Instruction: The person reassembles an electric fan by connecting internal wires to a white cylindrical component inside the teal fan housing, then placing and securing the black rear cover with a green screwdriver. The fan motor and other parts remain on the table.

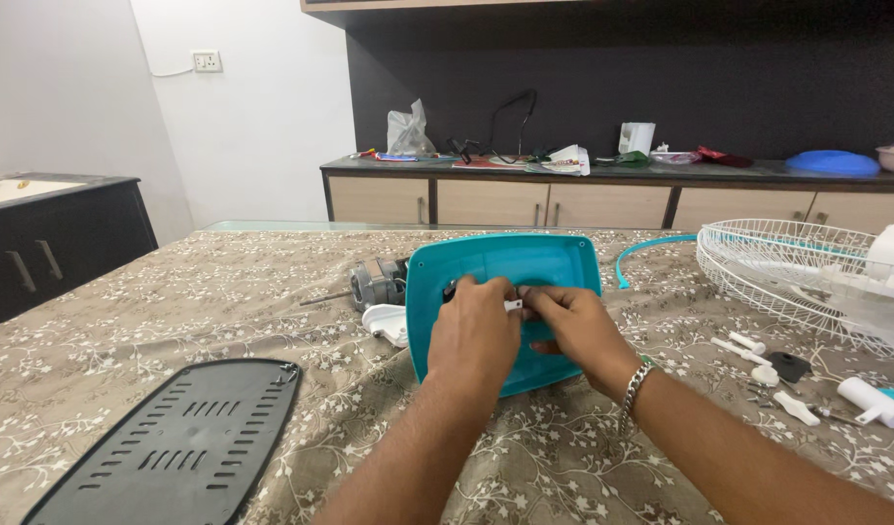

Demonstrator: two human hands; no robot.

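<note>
A teal plastic fan base cover (505, 262) stands tilted on the patterned tablecloth, its hollow side toward me. My left hand (474, 331) rests against its middle, fingers curled around a small white part (513, 304). From the other side, my right hand (573, 321), with a silver bracelet at the wrist, pinches the same small part. Both hands meet inside the cover. Just behind the cover's left edge lie a grey fan motor (377, 282) with its shaft and a white plastic piece (386, 323).
A black vented plate (175, 447) lies at the near left. A white wire fan guard (797, 267) sits at the right, with white knobs, screws and a black piece (787, 367) in front of it. A cluttered sideboard (602, 180) stands behind the table.
</note>
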